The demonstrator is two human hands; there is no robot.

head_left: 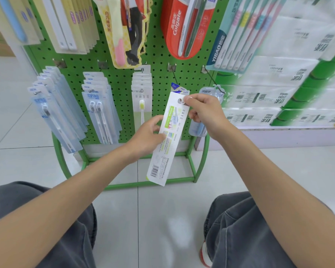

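The long white-and-green cardboard toothbrush pack (166,140) is hanging tilted before the green perforated metal rack (159,55); the right hand (203,113) is pinching its top by the hang hole; the left hand (149,135) is gripping its middle.

Toothbrush pack (167,136): white card, light-green panels, small pink and blue bristle print, black barcode at the lower end.
Pegboard (159,55): bright green, regular grid of dark round holes.
Rack frame (199,161): same green.
Colgate pack (179,26): red, white lettering.
YIBAO pack (238,35): teal edge, white letters; brush handles with pink, yellow and blue pastel bands.
Blister packs (56,113) at the board's left: pale translucent blue, white brushes inside.
Single-brush pack (142,105): whitish card, yellow-green bristles.
Tissue bales (278,78): white, black print, green bands.
Floor tiles (162,219): glossy off-white, thin dark grout lines.
Trousers (240,229): dark grey.
Shoe (204,256): red and white.
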